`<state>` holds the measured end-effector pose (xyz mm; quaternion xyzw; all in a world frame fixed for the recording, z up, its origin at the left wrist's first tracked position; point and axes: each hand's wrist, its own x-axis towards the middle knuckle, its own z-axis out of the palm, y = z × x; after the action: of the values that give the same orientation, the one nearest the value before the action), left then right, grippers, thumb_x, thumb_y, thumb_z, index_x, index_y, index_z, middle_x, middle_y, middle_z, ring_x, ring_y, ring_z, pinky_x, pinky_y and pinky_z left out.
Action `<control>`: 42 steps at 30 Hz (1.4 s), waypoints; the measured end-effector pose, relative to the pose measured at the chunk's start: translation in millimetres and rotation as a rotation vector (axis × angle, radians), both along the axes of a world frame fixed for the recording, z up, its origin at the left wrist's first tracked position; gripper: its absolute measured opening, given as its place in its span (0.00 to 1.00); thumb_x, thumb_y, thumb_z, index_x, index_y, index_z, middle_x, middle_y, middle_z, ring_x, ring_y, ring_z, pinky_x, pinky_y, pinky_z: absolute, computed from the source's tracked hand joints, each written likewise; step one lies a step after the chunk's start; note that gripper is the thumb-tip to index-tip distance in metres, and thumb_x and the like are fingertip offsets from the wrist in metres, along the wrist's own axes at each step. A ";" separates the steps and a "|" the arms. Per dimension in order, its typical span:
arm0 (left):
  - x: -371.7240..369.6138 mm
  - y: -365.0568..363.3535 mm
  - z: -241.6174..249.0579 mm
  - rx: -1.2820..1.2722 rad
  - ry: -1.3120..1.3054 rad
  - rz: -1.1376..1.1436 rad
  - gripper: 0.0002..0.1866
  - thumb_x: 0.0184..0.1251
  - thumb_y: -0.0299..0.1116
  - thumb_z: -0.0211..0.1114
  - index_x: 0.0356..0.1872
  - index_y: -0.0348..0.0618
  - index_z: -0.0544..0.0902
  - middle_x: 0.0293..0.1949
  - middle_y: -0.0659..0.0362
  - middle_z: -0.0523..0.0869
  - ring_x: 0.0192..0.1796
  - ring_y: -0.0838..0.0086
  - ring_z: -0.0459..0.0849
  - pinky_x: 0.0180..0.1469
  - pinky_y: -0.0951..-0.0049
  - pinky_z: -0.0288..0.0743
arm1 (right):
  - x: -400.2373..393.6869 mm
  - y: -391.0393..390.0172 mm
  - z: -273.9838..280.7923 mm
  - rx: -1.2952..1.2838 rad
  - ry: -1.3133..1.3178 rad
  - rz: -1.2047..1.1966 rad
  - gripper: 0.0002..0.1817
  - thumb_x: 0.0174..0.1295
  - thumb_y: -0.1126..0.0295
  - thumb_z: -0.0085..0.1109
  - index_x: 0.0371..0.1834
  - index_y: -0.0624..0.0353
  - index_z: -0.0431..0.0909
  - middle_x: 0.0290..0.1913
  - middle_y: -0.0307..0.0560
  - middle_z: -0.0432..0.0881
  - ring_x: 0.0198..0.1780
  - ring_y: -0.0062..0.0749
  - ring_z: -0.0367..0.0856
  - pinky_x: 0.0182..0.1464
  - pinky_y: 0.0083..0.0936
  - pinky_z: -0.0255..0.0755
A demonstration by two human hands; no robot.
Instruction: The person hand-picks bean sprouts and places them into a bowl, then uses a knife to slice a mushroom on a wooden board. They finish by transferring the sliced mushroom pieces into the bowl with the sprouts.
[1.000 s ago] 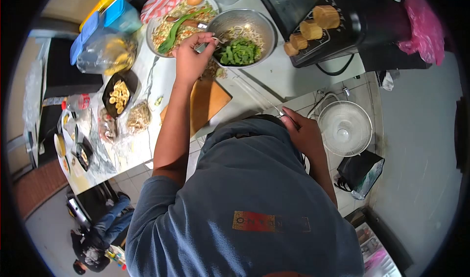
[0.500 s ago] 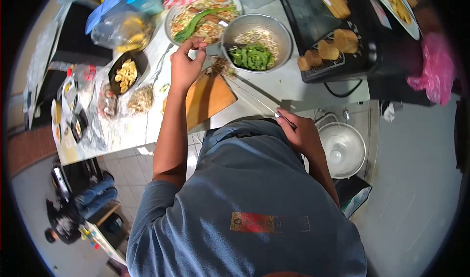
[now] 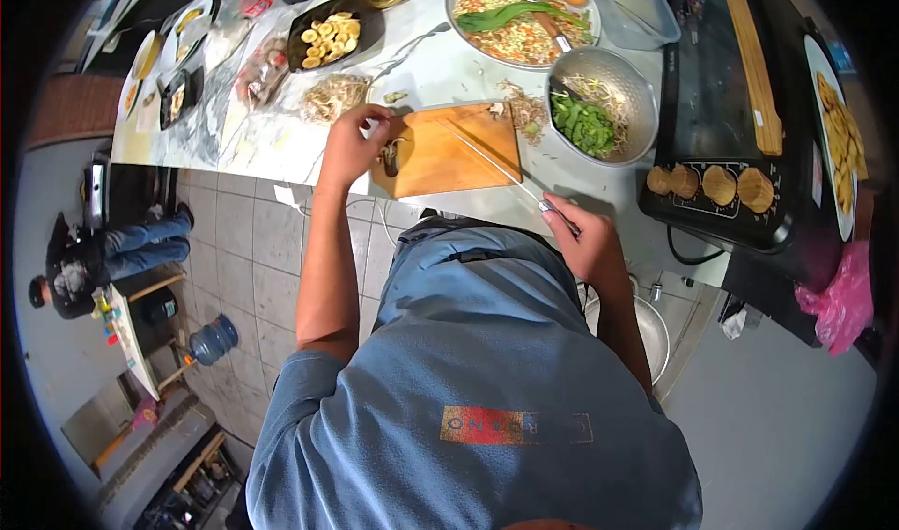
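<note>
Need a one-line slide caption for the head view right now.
Left hand at the wooden cutting board, right hand holding a knife over it.

A knife [image 3: 496, 167] is gripped by the right hand [image 3: 582, 240], its thin blade laid across a wooden cutting board [image 3: 459, 151]. A small dark item [image 3: 390, 155] at the board's left edge is touched by the left hand [image 3: 351, 146]. A metal bowl [image 3: 604, 99] of chopped greens is set just right of the board.
</note>
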<state>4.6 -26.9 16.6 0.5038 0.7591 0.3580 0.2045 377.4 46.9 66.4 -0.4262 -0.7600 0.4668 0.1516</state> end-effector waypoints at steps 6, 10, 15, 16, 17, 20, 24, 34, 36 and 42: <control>11.3 -13.7 -8.1 -0.061 0.361 -0.040 0.08 0.58 0.32 0.76 0.36 0.43 0.89 0.34 0.55 0.88 0.39 0.58 0.84 0.47 0.62 0.77 | -10.9 2.0 -1.8 0.017 -0.023 0.024 0.16 0.68 0.64 0.64 0.54 0.61 0.86 0.37 0.62 0.87 0.36 0.48 0.90 0.39 0.31 0.79; 13.0 -12.3 -17.8 -0.099 0.325 -0.022 0.07 0.57 0.37 0.76 0.33 0.48 0.89 0.36 0.58 0.86 0.46 0.58 0.81 0.49 0.57 0.72 | -10.8 0.6 -0.9 -0.013 -0.034 -0.019 0.17 0.68 0.64 0.64 0.55 0.60 0.86 0.37 0.61 0.87 0.35 0.42 0.90 0.39 0.30 0.79; 18.6 -5.9 -9.6 -0.085 0.368 -0.027 0.09 0.59 0.37 0.76 0.34 0.44 0.88 0.37 0.58 0.86 0.46 0.59 0.81 0.49 0.60 0.74 | -6.8 -5.8 -0.2 -0.005 -0.069 -0.081 0.17 0.69 0.64 0.64 0.57 0.60 0.85 0.39 0.60 0.88 0.37 0.40 0.91 0.41 0.29 0.79; 20.8 -2.2 -5.1 -0.084 0.366 -0.038 0.09 0.59 0.37 0.76 0.34 0.44 0.88 0.37 0.58 0.86 0.46 0.59 0.81 0.49 0.60 0.74 | -6.0 -7.0 0.8 -0.034 -0.098 -0.092 0.18 0.69 0.64 0.64 0.58 0.60 0.84 0.40 0.60 0.88 0.37 0.40 0.91 0.41 0.29 0.79; 23.9 2.1 0.2 -0.089 0.359 -0.049 0.09 0.60 0.37 0.76 0.35 0.44 0.88 0.35 0.58 0.86 0.44 0.60 0.82 0.48 0.61 0.75 | -5.4 -9.0 -0.3 -0.037 -0.101 -0.102 0.18 0.69 0.64 0.64 0.58 0.60 0.84 0.40 0.60 0.88 0.37 0.40 0.91 0.41 0.29 0.79; 26.6 13.0 -7.6 -0.069 0.254 -0.089 0.09 0.62 0.39 0.74 0.35 0.47 0.87 0.32 0.58 0.86 0.41 0.60 0.83 0.46 0.60 0.71 | -4.0 -16.5 -1.8 -0.052 -0.067 -0.172 0.18 0.69 0.63 0.64 0.58 0.59 0.84 0.39 0.59 0.89 0.36 0.37 0.90 0.41 0.27 0.79; 39.7 28.5 -11.8 -0.096 0.178 -0.150 0.09 0.64 0.43 0.72 0.35 0.51 0.87 0.27 0.59 0.87 0.38 0.61 0.84 0.45 0.58 0.67 | -0.7 -24.1 -2.2 -0.110 -0.139 -0.232 0.17 0.69 0.63 0.64 0.58 0.57 0.85 0.38 0.55 0.90 0.34 0.30 0.89 0.41 0.25 0.78; 47.4 34.3 -19.2 -0.105 0.274 -0.192 0.13 0.70 0.46 0.67 0.38 0.47 0.91 0.30 0.58 0.90 0.34 0.64 0.87 0.48 0.62 0.64 | -0.4 -39.2 -3.9 -0.079 -0.101 -0.292 0.16 0.70 0.63 0.64 0.57 0.57 0.85 0.42 0.54 0.90 0.38 0.34 0.90 0.45 0.27 0.79; 45.0 33.2 -16.9 -0.138 0.238 -0.192 0.14 0.71 0.46 0.67 0.37 0.47 0.91 0.30 0.58 0.91 0.34 0.65 0.87 0.47 0.62 0.64 | -2.9 -42.9 -6.6 -0.093 -0.083 -0.300 0.16 0.70 0.63 0.63 0.57 0.58 0.85 0.42 0.54 0.90 0.39 0.35 0.90 0.45 0.27 0.79; 50.3 31.2 -17.9 -0.149 0.249 -0.171 0.13 0.67 0.46 0.69 0.37 0.49 0.91 0.30 0.59 0.91 0.32 0.66 0.87 0.47 0.62 0.64 | -17.2 -54.9 -3.9 -0.210 -0.072 -0.306 0.18 0.71 0.62 0.62 0.58 0.60 0.84 0.45 0.56 0.89 0.45 0.40 0.90 0.50 0.28 0.79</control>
<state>54.9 4.2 -1.3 0.5902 0.7575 0.2168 0.1755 360.2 -8.0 62.6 -0.5666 -0.6384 0.4995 0.1482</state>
